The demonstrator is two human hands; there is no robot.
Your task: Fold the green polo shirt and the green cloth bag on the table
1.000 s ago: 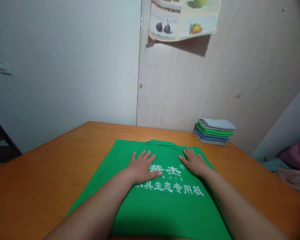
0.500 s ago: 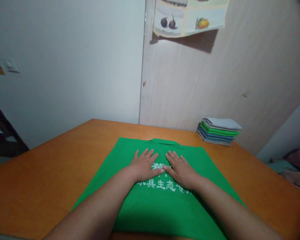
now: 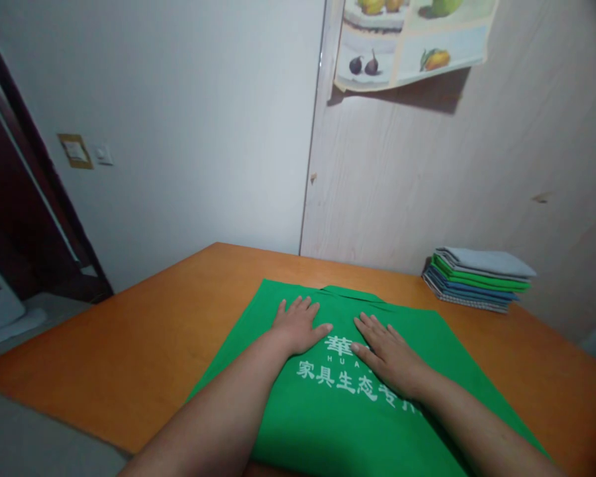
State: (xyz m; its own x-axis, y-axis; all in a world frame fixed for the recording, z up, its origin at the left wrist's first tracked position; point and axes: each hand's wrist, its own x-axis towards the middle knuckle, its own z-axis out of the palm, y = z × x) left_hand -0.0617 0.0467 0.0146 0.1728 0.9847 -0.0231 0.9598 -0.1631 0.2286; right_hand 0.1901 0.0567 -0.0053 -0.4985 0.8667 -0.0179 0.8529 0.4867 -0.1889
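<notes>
A green garment (image 3: 322, 424) with white printed characters is spread flat on the orange-brown table, its collar-like edge toward the wall. My left hand (image 3: 298, 326) lies palm down on its upper left part, fingers spread. To the right of it, my right hand (image 3: 390, 351) rests flat on the cloth, fingers stretched out and covering part of the print. Neither hand grips the fabric. A gap with some of the white lettering shows between my two thumbs.
A stack of folded cloths (image 3: 479, 278) in grey, green, blue and check sits at the table's back right, by the wall. The table (image 3: 153, 331) meets the wall at the back. A poster of fruit (image 3: 412, 46) hangs above. A dark doorway (image 3: 24, 165) stands at far left.
My hands have moved apart: the thumbs were close together over the print and now leave a gap. The camera has turned left, so the scene sits further right.
</notes>
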